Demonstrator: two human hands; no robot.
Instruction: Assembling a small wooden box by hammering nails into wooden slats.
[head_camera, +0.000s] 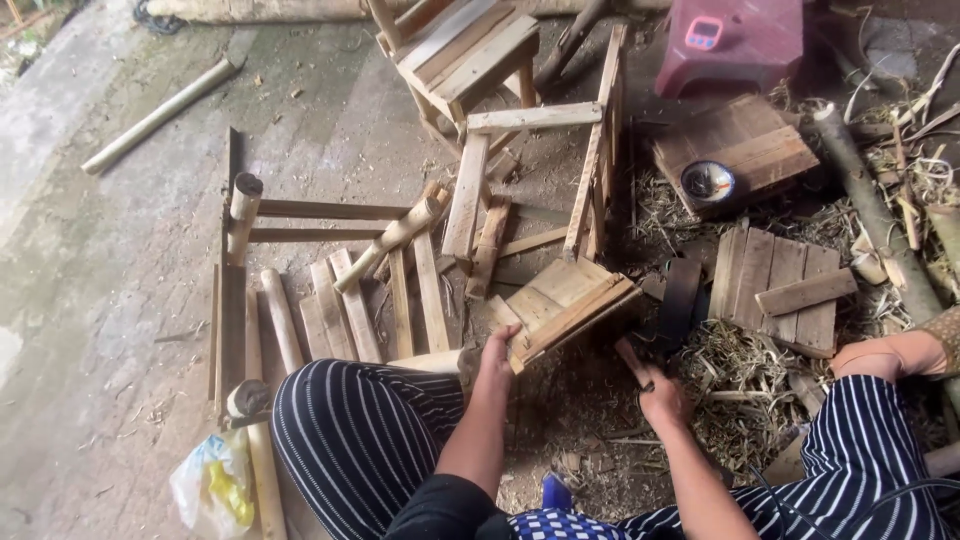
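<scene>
Left hand (497, 350) gripping the near corner of the small slatted wooden stool (565, 305) on the floor; right hand (660, 395) closed around a wooden-handled tool (632, 362). Best to keep that stool pinned steady, fingers clear of the tool.

The person wears loose trousers (350, 430) in dark navy with thin white stripes, which run along each leg; the cloth folds softly at the knees. Behind the fingers (505, 338) of the left hand (497, 357) the forearm is bare up to a black sleeve (445, 510) near the elbow; behind the right hand (664, 398) the forearm is bare too, and a thin dark cable (800, 505) lies over the striped cloth. On the right foot there is a sandal (945, 335) with a brown patterned strap.
</scene>
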